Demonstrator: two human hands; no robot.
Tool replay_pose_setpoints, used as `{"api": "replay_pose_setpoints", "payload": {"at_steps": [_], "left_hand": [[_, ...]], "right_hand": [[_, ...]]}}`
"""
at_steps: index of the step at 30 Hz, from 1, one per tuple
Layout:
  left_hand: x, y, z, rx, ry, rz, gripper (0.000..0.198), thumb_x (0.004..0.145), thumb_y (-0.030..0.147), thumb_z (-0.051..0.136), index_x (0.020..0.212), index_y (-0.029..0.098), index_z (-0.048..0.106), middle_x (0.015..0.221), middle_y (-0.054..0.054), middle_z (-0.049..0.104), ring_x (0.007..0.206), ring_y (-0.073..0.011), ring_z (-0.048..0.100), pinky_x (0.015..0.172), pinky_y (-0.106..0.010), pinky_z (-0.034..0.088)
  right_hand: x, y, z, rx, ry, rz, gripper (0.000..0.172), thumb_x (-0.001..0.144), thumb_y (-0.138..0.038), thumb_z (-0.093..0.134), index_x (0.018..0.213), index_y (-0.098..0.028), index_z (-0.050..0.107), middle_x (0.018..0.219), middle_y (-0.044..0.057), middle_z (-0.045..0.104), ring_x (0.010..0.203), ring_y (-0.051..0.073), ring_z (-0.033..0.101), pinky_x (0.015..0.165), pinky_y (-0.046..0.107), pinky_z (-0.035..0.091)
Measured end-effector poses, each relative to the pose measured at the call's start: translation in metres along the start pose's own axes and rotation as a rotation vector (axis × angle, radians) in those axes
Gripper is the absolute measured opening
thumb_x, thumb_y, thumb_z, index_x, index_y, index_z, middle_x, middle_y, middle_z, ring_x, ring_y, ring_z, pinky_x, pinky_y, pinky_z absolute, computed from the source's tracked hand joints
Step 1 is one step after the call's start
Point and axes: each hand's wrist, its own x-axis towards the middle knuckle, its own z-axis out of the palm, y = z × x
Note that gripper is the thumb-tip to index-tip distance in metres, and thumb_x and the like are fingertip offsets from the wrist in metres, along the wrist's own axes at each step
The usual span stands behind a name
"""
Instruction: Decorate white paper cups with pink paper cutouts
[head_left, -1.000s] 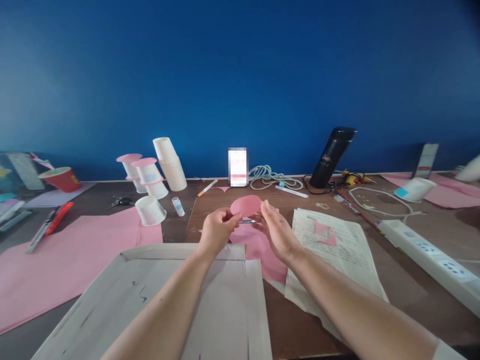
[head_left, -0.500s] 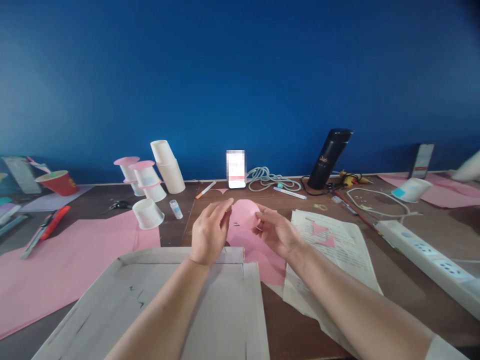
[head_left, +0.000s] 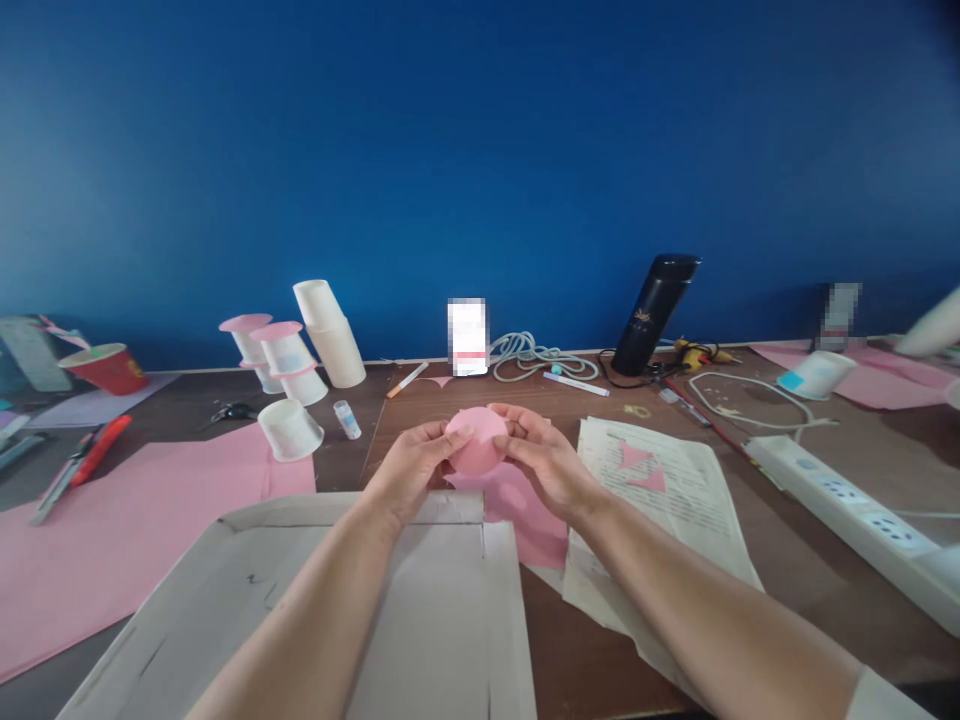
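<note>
A pink paper circle is held up between my two hands above the far end of the cardboard box lid. My left hand pinches its left edge with the thumb on the near face. On the other edge my right hand grips it, thumb in front and fingers behind. Beneath lies pink paper on the brown table. To the left, a white paper cup rests upside down beside a glue stick. Cups joined with pink discs stand behind it.
A white cardboard lid fills the near middle. Printed sheets with pink scraps lie right of it, then a power strip. At the back stand a phone, stacked cups and a black flask. A utility knife lies left.
My left hand has closed onto the paper circle's left edge, where before it hovered beside it. The circle now faces me, lower and held by both hands.
</note>
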Motion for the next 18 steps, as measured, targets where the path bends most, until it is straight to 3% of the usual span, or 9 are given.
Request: {"api": "replay_pose_setpoints", "payload": {"at_steps": [3, 7, 10, 14, 16, 18], "left_hand": [[0.002, 0.009, -0.009, -0.146, 0.075, 0.085, 0.029, 0.065, 0.035, 0.077, 0.077, 0.013, 0.063, 0.070, -0.004, 0.061, 0.060, -0.0106, 0.055, 0.054, -0.023, 0.044], [0.007, 0.023, -0.032, -0.428, 0.422, 0.388, 0.028, 0.057, 0.025, 0.081, 0.073, 0.016, 0.060, 0.080, -0.003, 0.062, 0.063, -0.0087, 0.054, 0.047, -0.017, 0.038], [0.008, 0.031, -0.051, -0.519, 0.643, 0.545, 0.031, 0.057, 0.026, 0.080, 0.072, 0.018, 0.054, 0.072, 0.003, 0.056, 0.055, -0.0043, 0.046, 0.043, -0.015, 0.034], [0.010, 0.033, -0.065, -0.401, 0.881, 0.695, 0.035, 0.063, 0.035, 0.073, 0.067, 0.018, 0.043, 0.058, 0.007, 0.045, 0.046, -0.0037, 0.038, 0.042, -0.015, 0.031], [0.014, 0.029, -0.067, -0.287, 0.950, 0.690, 0.035, 0.068, 0.039, 0.067, 0.065, 0.019, 0.039, 0.052, 0.009, 0.040, 0.043, -0.0042, 0.035, 0.041, -0.016, 0.030], [0.019, 0.020, -0.064, -0.111, 0.978, 0.596, 0.033, 0.071, 0.041, 0.064, 0.062, 0.019, 0.040, 0.047, 0.009, 0.037, 0.041, -0.0047, 0.034, 0.040, -0.017, 0.028]], "right_hand": [[-0.002, -0.002, 0.004, -0.046, -0.002, -0.011, 0.043, 0.077, -0.031, 0.066, 0.118, -0.023, 0.055, 0.087, 0.002, 0.063, 0.086, 0.016, 0.058, 0.080, 0.030, 0.043], [-0.004, 0.000, 0.007, -0.176, -0.012, -0.034, 0.042, 0.078, -0.034, 0.065, 0.117, -0.023, 0.056, 0.090, 0.003, 0.063, 0.090, 0.016, 0.058, 0.081, 0.031, 0.043], [-0.005, 0.008, 0.009, -0.302, -0.058, -0.047, 0.037, 0.078, -0.034, 0.065, 0.112, -0.021, 0.059, 0.086, 0.002, 0.062, 0.085, 0.016, 0.059, 0.078, 0.031, 0.044], [-0.003, 0.021, 0.012, -0.439, -0.070, -0.106, 0.030, 0.082, -0.035, 0.060, 0.107, -0.020, 0.061, 0.083, 0.002, 0.064, 0.074, 0.014, 0.059, 0.068, 0.028, 0.046], [-0.003, 0.023, 0.014, -0.479, -0.057, -0.143, 0.028, 0.083, -0.035, 0.058, 0.106, -0.019, 0.061, 0.080, 0.002, 0.065, 0.070, 0.013, 0.058, 0.065, 0.028, 0.046], [-0.002, 0.020, 0.016, -0.522, -0.032, -0.198, 0.028, 0.085, -0.037, 0.055, 0.105, -0.019, 0.061, 0.079, 0.003, 0.066, 0.068, 0.013, 0.058, 0.063, 0.027, 0.047]]}}
